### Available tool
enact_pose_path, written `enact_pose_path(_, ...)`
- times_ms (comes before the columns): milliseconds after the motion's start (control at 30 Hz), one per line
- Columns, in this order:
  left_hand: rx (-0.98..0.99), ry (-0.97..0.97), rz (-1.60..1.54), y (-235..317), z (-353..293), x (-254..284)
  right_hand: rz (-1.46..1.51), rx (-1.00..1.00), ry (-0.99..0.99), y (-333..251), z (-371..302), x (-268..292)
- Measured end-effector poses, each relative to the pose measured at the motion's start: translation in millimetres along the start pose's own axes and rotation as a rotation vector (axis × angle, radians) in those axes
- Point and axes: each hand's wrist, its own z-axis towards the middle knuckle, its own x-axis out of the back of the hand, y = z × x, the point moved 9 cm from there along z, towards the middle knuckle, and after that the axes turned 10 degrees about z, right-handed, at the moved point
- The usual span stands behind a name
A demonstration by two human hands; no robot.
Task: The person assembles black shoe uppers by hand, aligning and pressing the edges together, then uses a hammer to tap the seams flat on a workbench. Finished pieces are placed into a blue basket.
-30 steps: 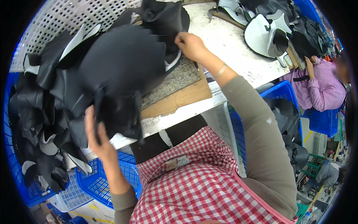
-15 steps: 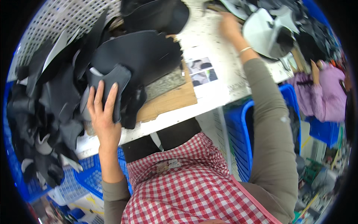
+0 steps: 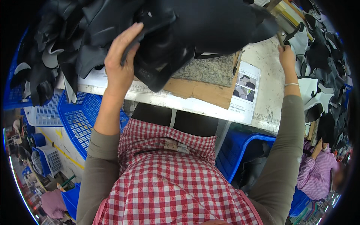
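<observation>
My left hand (image 3: 122,58) is closed on a dark cut piece of sheet material (image 3: 155,24), thumb beneath and fingers on top. Under that grip another black piece (image 3: 153,71) hangs over the table's near part. A large black sheet piece (image 3: 221,26) spreads from there toward the right, raised over a speckled stone slab (image 3: 210,69) on brown cardboard (image 3: 204,93). At the right of the table my right hand (image 3: 287,57) is closed around a thin stick-like handle (image 3: 280,39). The handle's far end is hard to make out near the sheet's right tip.
Black pieces (image 3: 88,41) heap up at the left. White and black cut pieces (image 3: 309,86) lie along the right side. A printed sheet (image 3: 245,92) rests on the white table (image 3: 264,112). Blue baskets (image 3: 80,116) stand below; a person in purple (image 3: 317,174) is at right.
My left hand has gone from resting on a dark piece to gripping it raised. My right hand has come back from the far pieces with a thin handle. The view has turned.
</observation>
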Motion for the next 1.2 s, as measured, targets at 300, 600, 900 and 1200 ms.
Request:
enact_pose_path(300, -0.397, -0.107, 0.313, 53.7, 4.1, -25.5, 0.320, -0.018, 0.298, -18.4, -109.7, 150.2)
enact_pose_path(600, -0.396, -0.337, 0.207, 35.6, -26.3, -50.7, 1.303, -0.765, 0.116, 63.7, -228.3, 72.7)
enact_pose_path(900, -0.343, -0.197, 0.189, 31.8, 4.0, -26.0, 1.546, -0.324, -0.084, -114.6, -315.0, 89.9)
enact_pose_path(1200, -0.562, -0.174, 0.277, 87.5, 26.2, -17.3, 0.841, 0.079, -0.240, -246.1, -287.8, 75.5)
